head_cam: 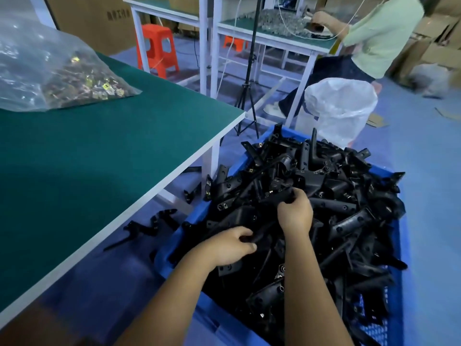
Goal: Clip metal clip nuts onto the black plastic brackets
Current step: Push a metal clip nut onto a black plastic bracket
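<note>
A blue plastic crate (pixel 396 245) on the floor is heaped with several black plastic brackets (pixel 349 221). My left hand (pixel 229 245) reaches into the near side of the heap, its fingers and thumb curled round a black bracket (pixel 259 237). My right hand (pixel 295 213) is a little further in and grips another black bracket (pixel 277 196) at the top of the pile. A clear plastic bag of metal clip nuts (pixel 82 83) lies on the green table (pixel 99 166) at the far left, away from both hands.
A few black brackets (pixel 149 223) lie on the blue floor between table and crate. A white sack (pixel 341 108) stands behind the crate. A black tripod (pixel 249 83), red stools (pixel 159 48), white-framed tables and a person (pixel 374 38) are further back.
</note>
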The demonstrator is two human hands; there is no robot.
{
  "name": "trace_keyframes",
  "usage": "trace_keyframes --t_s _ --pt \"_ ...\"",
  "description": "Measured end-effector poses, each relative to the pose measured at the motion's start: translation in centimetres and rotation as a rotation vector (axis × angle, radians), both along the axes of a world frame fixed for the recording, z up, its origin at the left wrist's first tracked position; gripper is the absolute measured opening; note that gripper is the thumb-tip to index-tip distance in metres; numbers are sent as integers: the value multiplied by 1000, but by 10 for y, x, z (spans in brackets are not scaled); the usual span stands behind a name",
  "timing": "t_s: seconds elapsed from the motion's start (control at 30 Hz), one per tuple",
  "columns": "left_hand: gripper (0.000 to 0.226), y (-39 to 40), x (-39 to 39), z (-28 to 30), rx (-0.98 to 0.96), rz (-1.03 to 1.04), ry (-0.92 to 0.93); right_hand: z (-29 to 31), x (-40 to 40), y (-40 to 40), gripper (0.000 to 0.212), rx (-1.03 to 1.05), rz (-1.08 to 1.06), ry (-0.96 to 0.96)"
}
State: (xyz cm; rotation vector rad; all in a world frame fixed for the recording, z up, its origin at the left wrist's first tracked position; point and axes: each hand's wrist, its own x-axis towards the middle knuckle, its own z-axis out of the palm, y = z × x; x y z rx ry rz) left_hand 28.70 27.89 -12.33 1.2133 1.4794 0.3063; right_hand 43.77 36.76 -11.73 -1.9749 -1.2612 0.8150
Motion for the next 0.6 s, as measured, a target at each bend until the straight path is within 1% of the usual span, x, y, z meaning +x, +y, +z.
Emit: trace_keyframes --t_s 0.1,0.17,0.2,0.3,0.4,0.5,0.6 --pt "42 5 -19 23 74 20 36 2 -7 4 56 8 1 -208" --pt "35 6 -33 46 131 53 16 6 -11 2 62 14 -47 -356" --pt "32 7 -40 58 151 65 -11 10 -13 0 63 24 -82 -379" --pt "21 4 -55 91 228 99 -76 27 -28 -3 58 108 -166 -333" --pt "21 -2 -66 122 371 225 -185 55 -56 -2 50 236 -136 -237" --pt "25 -12 -85 149 551 396 -330 86 -106 -5 45 390 11 -146" --pt "28 -26 -118 165 718 561 -314 114 -174 -19 39 544 229 -90"
